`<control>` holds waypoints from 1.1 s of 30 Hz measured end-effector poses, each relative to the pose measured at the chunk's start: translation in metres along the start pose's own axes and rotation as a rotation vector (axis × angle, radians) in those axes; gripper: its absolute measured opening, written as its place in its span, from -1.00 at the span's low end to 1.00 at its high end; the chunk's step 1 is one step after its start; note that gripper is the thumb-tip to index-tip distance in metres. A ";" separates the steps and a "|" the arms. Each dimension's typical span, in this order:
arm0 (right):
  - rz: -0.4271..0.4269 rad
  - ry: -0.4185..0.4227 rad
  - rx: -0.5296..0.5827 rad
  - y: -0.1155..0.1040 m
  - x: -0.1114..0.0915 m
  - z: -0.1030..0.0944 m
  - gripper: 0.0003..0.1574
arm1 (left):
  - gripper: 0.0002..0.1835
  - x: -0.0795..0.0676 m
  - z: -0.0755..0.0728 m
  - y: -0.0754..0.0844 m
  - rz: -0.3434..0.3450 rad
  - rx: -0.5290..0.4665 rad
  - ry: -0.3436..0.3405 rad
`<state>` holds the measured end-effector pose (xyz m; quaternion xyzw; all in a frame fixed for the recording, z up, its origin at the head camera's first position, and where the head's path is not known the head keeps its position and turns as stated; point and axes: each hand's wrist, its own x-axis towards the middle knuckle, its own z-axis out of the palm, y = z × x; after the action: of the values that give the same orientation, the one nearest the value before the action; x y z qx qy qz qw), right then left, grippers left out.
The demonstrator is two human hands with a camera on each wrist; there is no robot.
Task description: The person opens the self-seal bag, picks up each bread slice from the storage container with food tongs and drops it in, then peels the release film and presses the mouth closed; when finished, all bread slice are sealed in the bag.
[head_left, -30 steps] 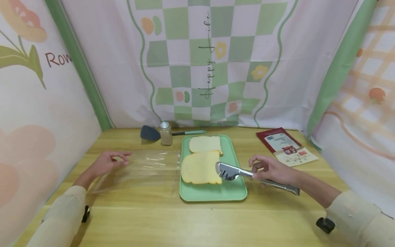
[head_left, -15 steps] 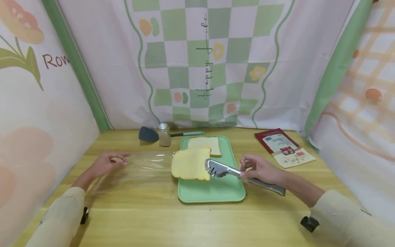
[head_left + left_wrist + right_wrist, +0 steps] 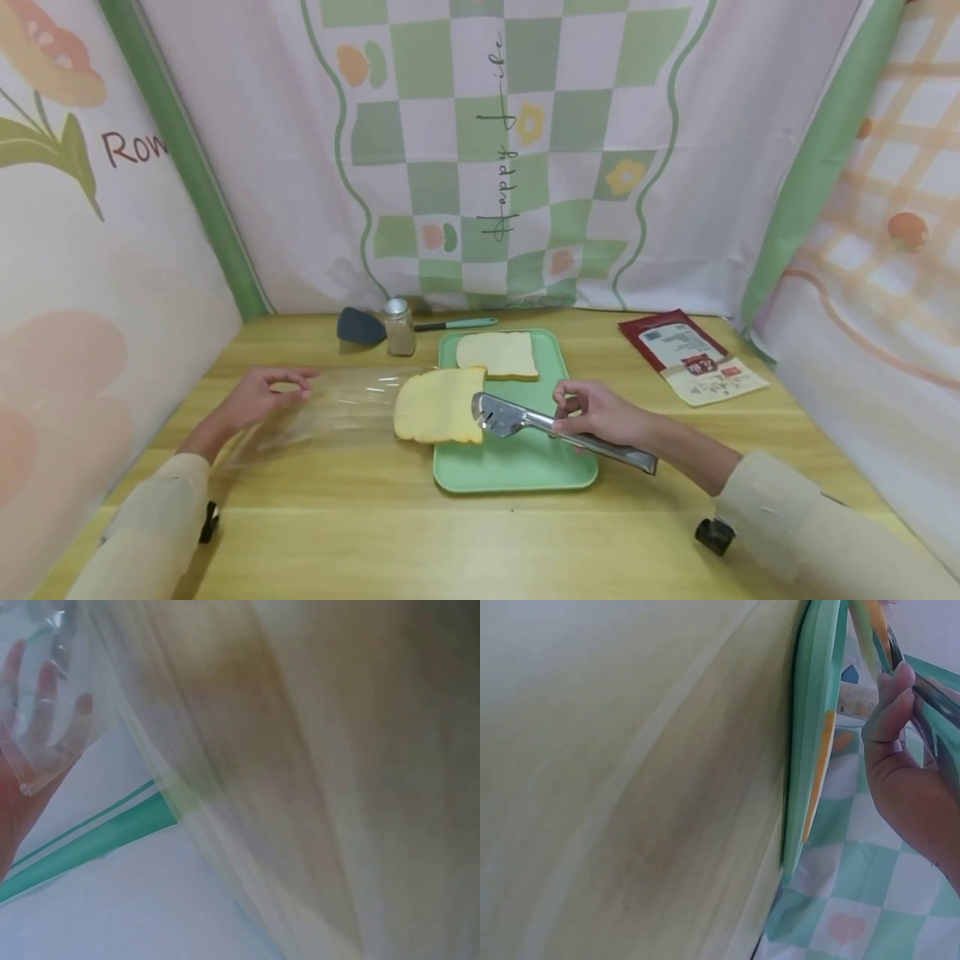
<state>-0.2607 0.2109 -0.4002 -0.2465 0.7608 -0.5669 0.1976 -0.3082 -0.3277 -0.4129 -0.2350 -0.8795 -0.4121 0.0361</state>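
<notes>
In the head view my left hand (image 3: 262, 393) is at the left end of a clear plastic bag (image 3: 345, 400). The left wrist view shows its fingers (image 3: 45, 697) spread, seen through the plastic, thumb and forefinger apart. My right hand (image 3: 603, 412) grips metal tongs (image 3: 540, 423) partway along their length. Their toothed head meets the right edge of a bread slice (image 3: 438, 407). That slice overhangs the left side of the green tray (image 3: 517, 475), its far end overlapping the bag's right end. Another slice (image 3: 498, 354) lies at the back of the tray.
Behind the tray's left corner stand a spice jar (image 3: 400, 329) and a spatula (image 3: 362, 326), whose handle runs right behind the jar. At the back right lies a red and cream food packet (image 3: 693, 358). Printed cloth hangs along the wooden table's back and sides.
The right hand has moved left with the tongs, carrying the front bread slice from over the tray to the bag's right end. The left hand has stayed nearly in place.
</notes>
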 end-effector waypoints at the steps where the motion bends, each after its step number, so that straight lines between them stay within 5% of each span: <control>1: 0.010 0.002 0.001 0.000 0.003 0.002 -0.59 | -0.91 0.000 0.000 0.000 0.003 0.002 0.001; 33: 0.000 -0.073 0.092 -0.008 0.060 0.037 -0.68 | -0.93 0.002 0.002 0.001 0.012 0.008 0.007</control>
<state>-0.2854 0.1445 -0.4039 -0.2577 0.7261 -0.5921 0.2362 -0.3088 -0.3244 -0.4131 -0.2386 -0.8796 -0.4094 0.0423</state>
